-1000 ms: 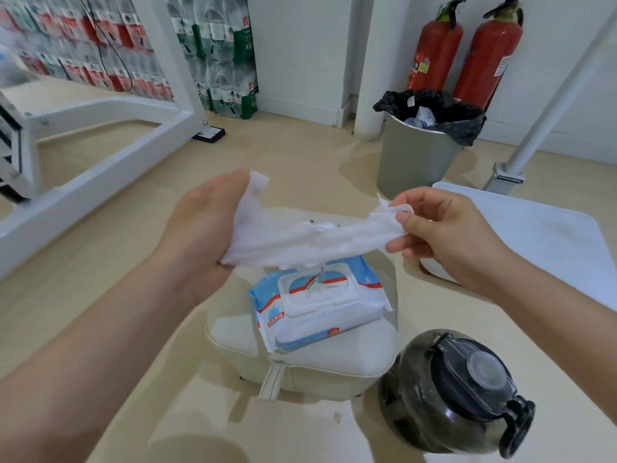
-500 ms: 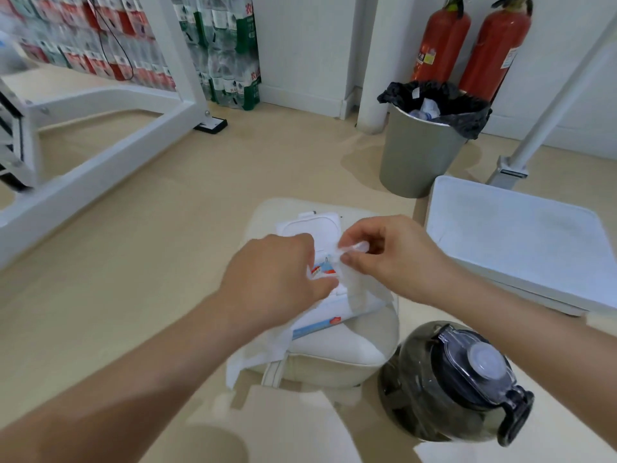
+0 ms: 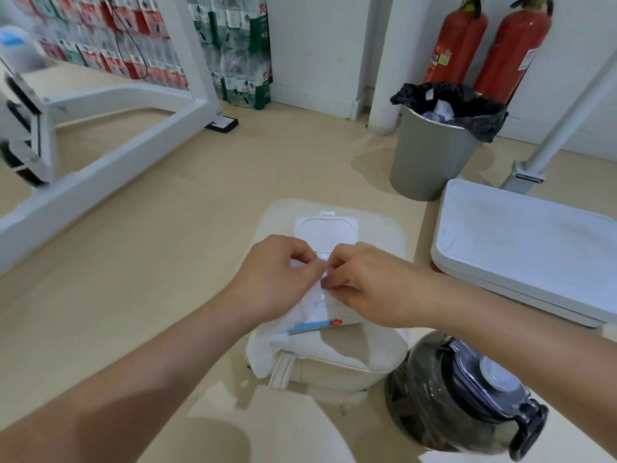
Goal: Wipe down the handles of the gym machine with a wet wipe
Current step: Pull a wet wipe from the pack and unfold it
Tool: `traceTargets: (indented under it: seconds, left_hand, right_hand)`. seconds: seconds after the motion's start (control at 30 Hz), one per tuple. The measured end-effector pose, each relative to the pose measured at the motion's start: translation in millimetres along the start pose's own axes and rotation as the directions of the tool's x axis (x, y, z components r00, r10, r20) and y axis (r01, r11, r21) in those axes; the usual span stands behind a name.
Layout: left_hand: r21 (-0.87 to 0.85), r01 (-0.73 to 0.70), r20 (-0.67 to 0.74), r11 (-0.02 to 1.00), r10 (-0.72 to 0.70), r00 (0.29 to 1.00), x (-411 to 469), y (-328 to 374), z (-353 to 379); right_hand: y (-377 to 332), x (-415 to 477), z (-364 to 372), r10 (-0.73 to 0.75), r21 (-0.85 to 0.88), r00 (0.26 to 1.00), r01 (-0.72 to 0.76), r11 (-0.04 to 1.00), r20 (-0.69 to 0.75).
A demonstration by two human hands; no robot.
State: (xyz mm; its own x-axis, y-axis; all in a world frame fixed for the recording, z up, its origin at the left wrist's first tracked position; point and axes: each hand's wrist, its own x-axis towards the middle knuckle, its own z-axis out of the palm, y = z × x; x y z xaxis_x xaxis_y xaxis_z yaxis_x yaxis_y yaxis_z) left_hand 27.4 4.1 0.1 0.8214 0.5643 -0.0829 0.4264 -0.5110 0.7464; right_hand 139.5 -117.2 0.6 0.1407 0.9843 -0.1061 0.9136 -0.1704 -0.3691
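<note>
A wet wipe pack (image 3: 314,324) with its white flip lid (image 3: 325,228) open lies on a cream cushioned stool (image 3: 334,365). My left hand (image 3: 277,279) grips a white wet wipe (image 3: 267,349) that trails down over the pack and the stool's front left edge. My right hand (image 3: 364,285) is right beside the left, fingers curled over the pack's opening and pinching a small white bit of wipe there. The opening itself is hidden by both hands. The white gym machine frame (image 3: 100,168) runs along the floor at the left; no handle is plainly visible.
A dark water jug (image 3: 467,396) stands on the floor at the lower right. A white platform (image 3: 534,245) lies to the right, with a slanted white pole (image 3: 567,111) behind it. A grey bin (image 3: 430,162) and red fire extinguishers (image 3: 457,45) stand at the back.
Both hands, which held the wipe stretched in the air, have come down onto the pack. The wipe now hangs from my left hand, and my right hand works at the opening.
</note>
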Motion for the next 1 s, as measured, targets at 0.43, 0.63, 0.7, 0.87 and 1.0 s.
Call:
traceTargets:
  seconds: [0.43, 0.63, 0.7, 0.87, 1.0]
  left_hand:
    - [-0.330, 0.013, 0.096, 0.944, 0.020, 0.995, -3, -7, -7]
    - [-0.317, 0.019, 0.137, 0.948, 0.026, 0.990, -5, -10, -7]
    - [-0.250, 0.014, 0.179, 0.968, 0.032, 0.983, -6, -10, -9]
    - [0.121, -0.181, 0.356, 0.976, 0.127, 0.926, -5, -7, -14]
    - [0.505, -0.383, 0.410, 0.773, 0.176, 0.895, -9, -1, -19]
  right_hand:
    - [-5, 14, 1, 0.231, 0.296, 0.932, -0.146, 0.944, -0.278]
    - [5, 25, 6, 0.303, -0.033, 0.926, -0.318, 0.948, -0.225]
    - [13, 22, 2, 0.331, 0.175, 0.940, -0.313, 0.934, -0.087]
    - [33, 9, -26, 0.396, 0.487, 0.901, -0.269, 0.831, -0.178]
    - [27, 9, -18, 0.364, 0.596, 0.911, -0.186, 0.781, -0.192]
